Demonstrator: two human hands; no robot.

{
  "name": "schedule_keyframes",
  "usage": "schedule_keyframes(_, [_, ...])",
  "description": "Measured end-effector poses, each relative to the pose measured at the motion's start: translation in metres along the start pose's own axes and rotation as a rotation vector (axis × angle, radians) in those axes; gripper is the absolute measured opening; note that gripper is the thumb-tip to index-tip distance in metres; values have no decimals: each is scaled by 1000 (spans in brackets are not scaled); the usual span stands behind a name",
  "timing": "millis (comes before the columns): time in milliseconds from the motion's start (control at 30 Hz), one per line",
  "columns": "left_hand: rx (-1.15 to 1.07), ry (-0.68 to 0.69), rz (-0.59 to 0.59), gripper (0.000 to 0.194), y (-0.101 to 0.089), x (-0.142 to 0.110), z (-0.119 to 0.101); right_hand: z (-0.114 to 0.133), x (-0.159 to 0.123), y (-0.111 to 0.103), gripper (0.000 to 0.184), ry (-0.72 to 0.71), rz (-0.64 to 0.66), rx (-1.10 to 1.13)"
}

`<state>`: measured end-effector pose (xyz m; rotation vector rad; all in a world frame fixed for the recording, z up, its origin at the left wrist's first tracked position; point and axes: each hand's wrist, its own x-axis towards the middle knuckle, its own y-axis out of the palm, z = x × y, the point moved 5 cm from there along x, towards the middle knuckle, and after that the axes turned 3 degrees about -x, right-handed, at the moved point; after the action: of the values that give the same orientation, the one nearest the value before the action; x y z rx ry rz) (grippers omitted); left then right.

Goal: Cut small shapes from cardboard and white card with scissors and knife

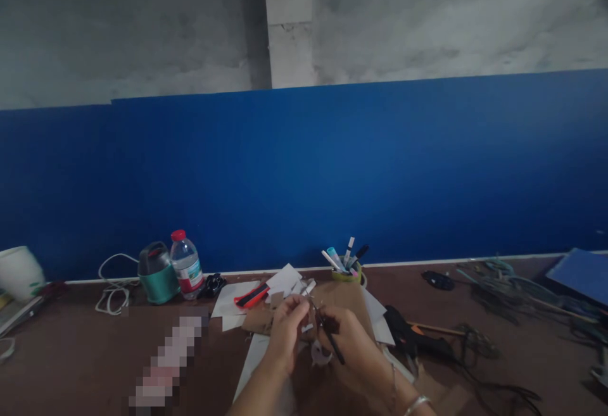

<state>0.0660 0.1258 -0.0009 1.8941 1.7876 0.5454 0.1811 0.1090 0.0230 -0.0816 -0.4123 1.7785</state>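
Over the papers in the middle of the table, my left hand (289, 322) is closed, its thumb and fingers pinched together; what they hold is too small to make out. Close beside it, my right hand (349, 334) grips a slim dark tool (335, 344) that slants toward the left fingertips; its exact kind is unclear. Brown cardboard (344, 299) and white paper pieces (286, 277) lie under and behind the hands. A red and black utility knife (251, 296) rests left of them. Below the hands sits a small pale round item (320, 356).
A pen holder (349, 275) stands behind the hands. To the left are a red-capped bottle (187, 267), a green container (159, 284) and a white cable (114, 292). A black glue gun (418, 340) and tangled wires (503, 286) lie right. A blue partition (304, 175) borders the table.
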Motion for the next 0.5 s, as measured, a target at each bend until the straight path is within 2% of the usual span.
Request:
schedule_keyframes(267, [20, 40, 17, 29, -2, 3, 1, 1, 0, 1, 14, -31, 11, -7])
schedule_keyframes(500, [1, -9, 27, 28, -2, 3, 1, 0, 1, 1, 9, -10, 7, 11])
